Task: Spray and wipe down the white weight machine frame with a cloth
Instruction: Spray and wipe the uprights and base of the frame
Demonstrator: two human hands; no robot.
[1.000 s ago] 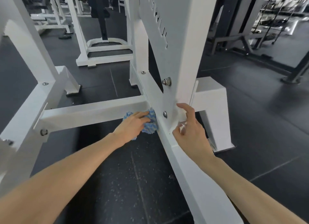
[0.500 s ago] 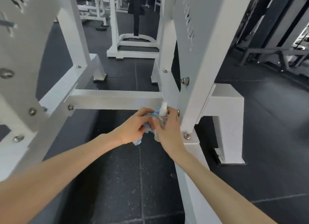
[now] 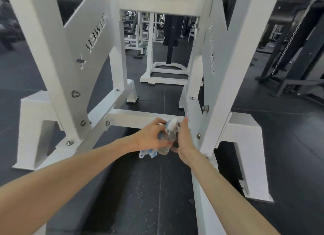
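Observation:
The white weight machine frame point(image 3: 140, 118) fills the head view, its low crossbar running between two slanted uprights. Just in front of the crossbar my two hands meet. My left hand point(image 3: 150, 136) grips a blue and white cloth point(image 3: 148, 153), whose end hangs below the fingers, and its fingertips touch the spray bottle. The clear spray bottle point(image 3: 167, 143) with its white head stands upright between the hands. My right hand point(image 3: 184, 140) holds the bottle from the right, thumb up and fingers curled under it. The bottle's far side is hidden.
The frame's right base rail point(image 3: 206, 199) runs back under my right forearm, with a white foot block point(image 3: 249, 147) beside it. Another foot block point(image 3: 33, 122) stands at the left. Black rubber floor point(image 3: 149, 191) lies between the rails. More white and dark machines stand behind.
My left hand has lifted the cloth off the crossbar joint and met my right hand at the bottle. The view has swung left, and now looks between the two uprights.

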